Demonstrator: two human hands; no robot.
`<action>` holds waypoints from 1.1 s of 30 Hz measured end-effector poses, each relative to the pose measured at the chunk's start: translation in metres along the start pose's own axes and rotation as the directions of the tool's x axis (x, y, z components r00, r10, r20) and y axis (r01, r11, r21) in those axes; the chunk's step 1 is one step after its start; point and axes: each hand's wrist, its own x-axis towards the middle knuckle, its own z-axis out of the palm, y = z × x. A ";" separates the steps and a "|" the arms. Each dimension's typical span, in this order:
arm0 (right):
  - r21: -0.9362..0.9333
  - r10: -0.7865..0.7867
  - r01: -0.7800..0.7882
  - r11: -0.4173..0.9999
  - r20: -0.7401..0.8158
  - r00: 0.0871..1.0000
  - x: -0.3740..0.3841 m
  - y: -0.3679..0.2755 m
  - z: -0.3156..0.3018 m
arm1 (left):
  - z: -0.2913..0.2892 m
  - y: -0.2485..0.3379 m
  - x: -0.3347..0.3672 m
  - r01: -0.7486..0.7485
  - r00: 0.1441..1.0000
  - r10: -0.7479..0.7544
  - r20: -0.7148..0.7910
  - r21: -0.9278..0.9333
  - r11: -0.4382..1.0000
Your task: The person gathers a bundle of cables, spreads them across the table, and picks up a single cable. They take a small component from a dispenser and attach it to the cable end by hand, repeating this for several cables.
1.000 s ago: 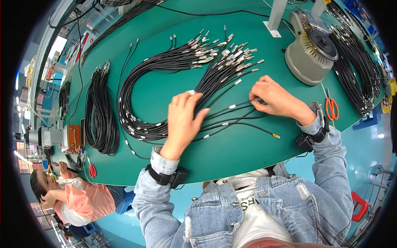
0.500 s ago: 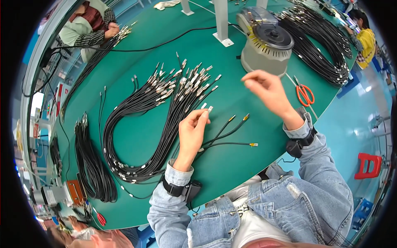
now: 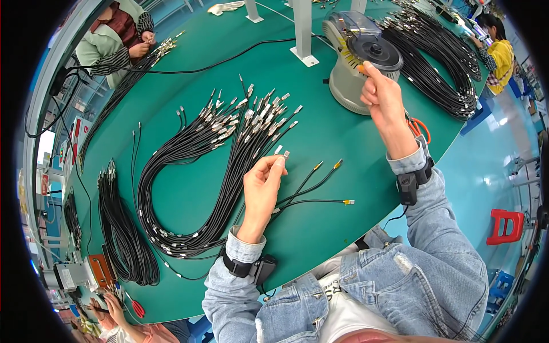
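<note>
Left hand (image 3: 261, 186): centre, fingers pinched shut on cable tips (image 3: 286, 154)
Right hand (image 3: 382, 96): upper right at machine (image 3: 350, 87), fingers curled; cannot tell its hold

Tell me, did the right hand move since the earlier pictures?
Yes. The right hand moved forward, toward the grey machine: now it reaches up near the black disc, while earlier it was lower, farther from the disc.

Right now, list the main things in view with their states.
Left hand, pinching cable ends
Right hand, at the machine
Middle bundle, curved
Left bundle, looped
Yellow-tipped cables, tips apart
Machine, upright; running unclear
Orange scissors, partly hidden
Red scissors, lying down
</note>
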 end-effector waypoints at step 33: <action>-0.723 -0.667 0.688 0.063 0.482 0.568 0.015 -0.038 -0.015 | -0.004 0.001 0.000 -0.050 0.998 0.050 -0.050 -0.015 0.999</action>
